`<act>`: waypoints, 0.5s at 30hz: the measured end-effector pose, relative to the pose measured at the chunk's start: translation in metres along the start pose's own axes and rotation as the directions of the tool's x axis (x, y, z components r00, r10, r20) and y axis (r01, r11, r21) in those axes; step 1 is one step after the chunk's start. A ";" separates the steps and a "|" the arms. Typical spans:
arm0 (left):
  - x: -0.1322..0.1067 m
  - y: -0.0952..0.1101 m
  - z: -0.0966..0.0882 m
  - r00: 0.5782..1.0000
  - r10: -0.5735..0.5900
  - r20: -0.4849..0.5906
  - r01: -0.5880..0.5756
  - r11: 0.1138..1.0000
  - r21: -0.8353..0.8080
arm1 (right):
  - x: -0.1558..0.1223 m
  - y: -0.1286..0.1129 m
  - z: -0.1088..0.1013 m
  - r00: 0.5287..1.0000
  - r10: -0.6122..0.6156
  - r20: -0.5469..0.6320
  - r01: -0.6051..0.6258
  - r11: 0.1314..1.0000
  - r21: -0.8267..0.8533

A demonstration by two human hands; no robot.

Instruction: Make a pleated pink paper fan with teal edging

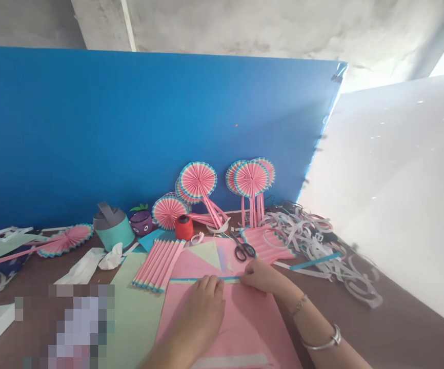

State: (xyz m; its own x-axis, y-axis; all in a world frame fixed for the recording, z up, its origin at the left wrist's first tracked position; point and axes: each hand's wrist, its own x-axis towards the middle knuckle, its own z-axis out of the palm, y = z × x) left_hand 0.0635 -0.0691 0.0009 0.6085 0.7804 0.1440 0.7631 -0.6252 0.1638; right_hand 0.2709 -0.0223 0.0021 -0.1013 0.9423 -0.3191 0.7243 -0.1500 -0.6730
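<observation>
My left hand [206, 302] lies flat, palm down, on the pink sheet [245, 328], fingers spread and closed on nothing. Its fingertips [210, 281] reach the sheet's far edge, where a thin blue strip [191, 279] runs along the border. My right hand [262, 277] sits at the right end of that strip with its fingers drawn narrowly together on the sheet's edge (the exact contact under the fingertips is hidden). A silver bangle [324, 342] shows on the right wrist.

The pink sheet lies directly in front of me on the brown table [399, 328], partly over a pale green sheet [137, 307].

Surrounding items:
- Black-handled scissors [243, 250]: just beyond the right hand, not touching it.
- Bundle of folded pink strips [158, 264]: just left of the sheet's far corner.
- Red thread spool [184, 227]: behind the bundle.
- Teal roll [112, 228] and a small purple pot [141, 221]: further left.
- Pink paper fans [198, 179]: leaning upright against the blue board [91, 128].
- White paper offcuts [314, 236]: heaped to the right, well apart from both hands.
</observation>
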 end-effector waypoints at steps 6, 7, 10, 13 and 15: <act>0.000 0.000 0.003 1.000 0.008 -0.018 -0.008 0.999 0.031 | -0.003 -0.007 -0.001 1.000 0.015 -0.022 -0.016 0.999 -0.030; 0.000 0.000 0.003 1.000 0.008 -0.019 -0.008 0.999 0.037 | -0.004 -0.009 -0.002 0.999 0.021 -0.025 -0.022 0.999 -0.036; 0.000 0.001 0.002 1.000 0.011 -0.011 -0.011 0.999 0.040 | -0.007 -0.014 -0.002 0.998 0.044 -0.044 -0.047 0.997 -0.067; 0.000 0.000 0.002 1.000 0.017 -0.013 -0.016 0.999 0.046 | -0.008 -0.018 -0.002 0.996 0.071 -0.062 -0.077 0.992 -0.095; 0.000 0.000 0.004 1.000 0.012 -0.018 -0.011 0.999 0.050 | -0.009 -0.019 -0.002 0.994 0.081 -0.069 -0.088 0.991 -0.104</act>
State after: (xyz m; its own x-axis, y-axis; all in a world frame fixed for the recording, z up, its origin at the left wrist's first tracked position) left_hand 0.0639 -0.0688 -0.0027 0.6135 0.7725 0.1639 0.7662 -0.6325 0.1133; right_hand 0.2594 -0.0270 0.0192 0.0056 0.9454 -0.3257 0.7973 -0.2009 -0.5692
